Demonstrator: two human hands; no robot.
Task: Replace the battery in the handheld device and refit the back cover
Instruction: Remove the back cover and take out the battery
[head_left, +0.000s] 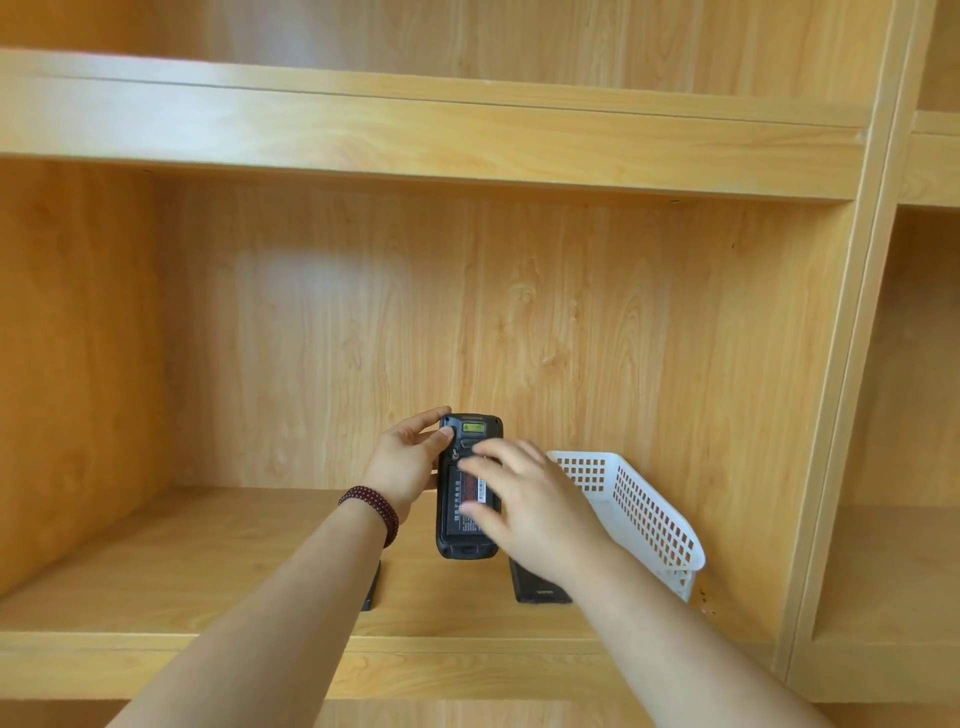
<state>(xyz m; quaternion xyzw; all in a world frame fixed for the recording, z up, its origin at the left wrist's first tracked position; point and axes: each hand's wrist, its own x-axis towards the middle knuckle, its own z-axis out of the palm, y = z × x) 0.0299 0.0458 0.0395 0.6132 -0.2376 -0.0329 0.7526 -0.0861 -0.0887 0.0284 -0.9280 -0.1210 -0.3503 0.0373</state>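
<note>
A black handheld device (457, 548) is held upright above the shelf, its back facing me with the cover off. A battery (457, 506) with a printed label sits in its open compartment. My left hand (405, 462) grips the device's upper left edge, thumb near the top corner. My right hand (530, 504) lies over the battery with straight fingers touching it. A flat black piece (540, 590) lies on the shelf under my right wrist. Another black piece (371, 590) shows beside my left forearm, mostly hidden.
A white perforated plastic basket (644, 514) leans tilted on the shelf just right of my right hand. The wooden shelf board (208, 566) stretches left, with an upper shelf (415, 135) overhead and a vertical divider (841, 415) at the right.
</note>
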